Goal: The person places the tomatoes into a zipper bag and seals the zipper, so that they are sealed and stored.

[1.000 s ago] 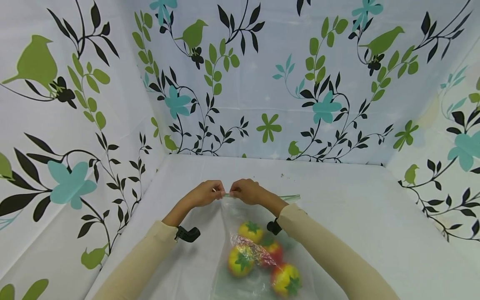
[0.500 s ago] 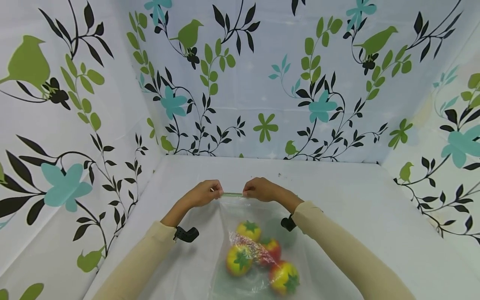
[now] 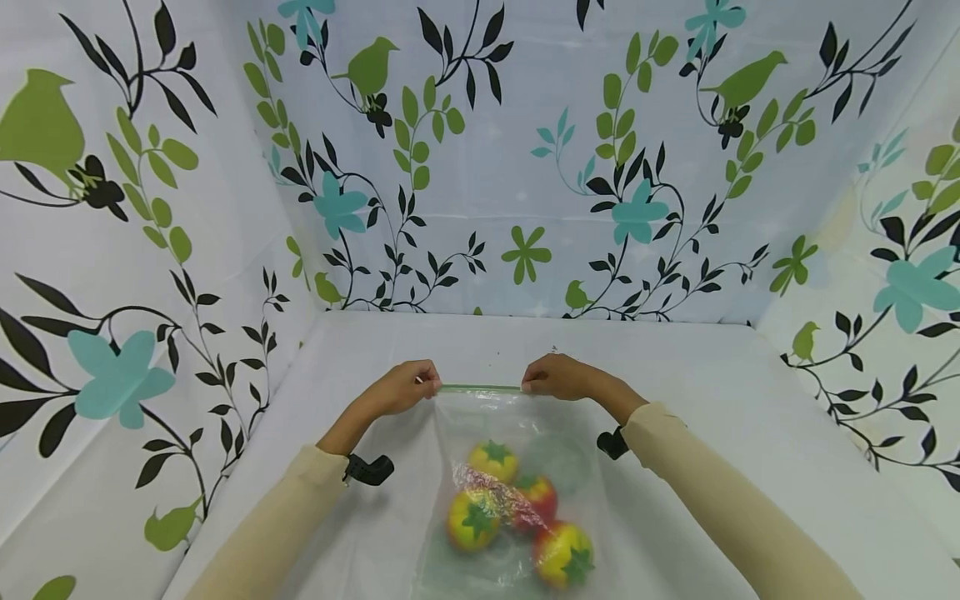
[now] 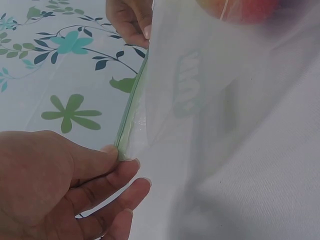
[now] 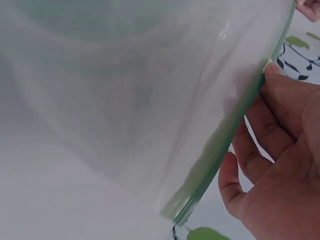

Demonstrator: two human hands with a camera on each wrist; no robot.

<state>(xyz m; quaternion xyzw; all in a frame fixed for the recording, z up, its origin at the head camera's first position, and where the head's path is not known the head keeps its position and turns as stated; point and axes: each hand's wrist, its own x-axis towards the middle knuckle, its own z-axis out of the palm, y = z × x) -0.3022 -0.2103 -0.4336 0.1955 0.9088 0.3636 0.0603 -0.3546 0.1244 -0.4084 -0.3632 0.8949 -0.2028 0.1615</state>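
Observation:
A clear zip bag (image 3: 517, 433) with a green zip strip (image 3: 480, 387) lies on the white table. Inside it are several round yellow-and-red toy tomatoes (image 3: 474, 521) with green star-shaped tops. My left hand (image 3: 405, 388) pinches the left end of the strip between thumb and forefinger; the left wrist view shows this grip, with the other fingers loosely bent. Partway along the strip, short of its right end, my right hand (image 3: 562, 377) pinches it with the thumb on top. In the right wrist view, the thumb (image 5: 280, 75) meets the strip, whose free end runs on below.
The white table (image 3: 712, 450) is bounded by a back wall cloth (image 3: 480, 158) and side cloths printed with leaves, birds and flowers. A dark wrist device (image 3: 370, 470) is on the left wrist and another (image 3: 612, 442) on the right.
My right hand has slid rightward along the zip strip, away from my left hand, which keeps its pinch on the left end. More strip shows between them.

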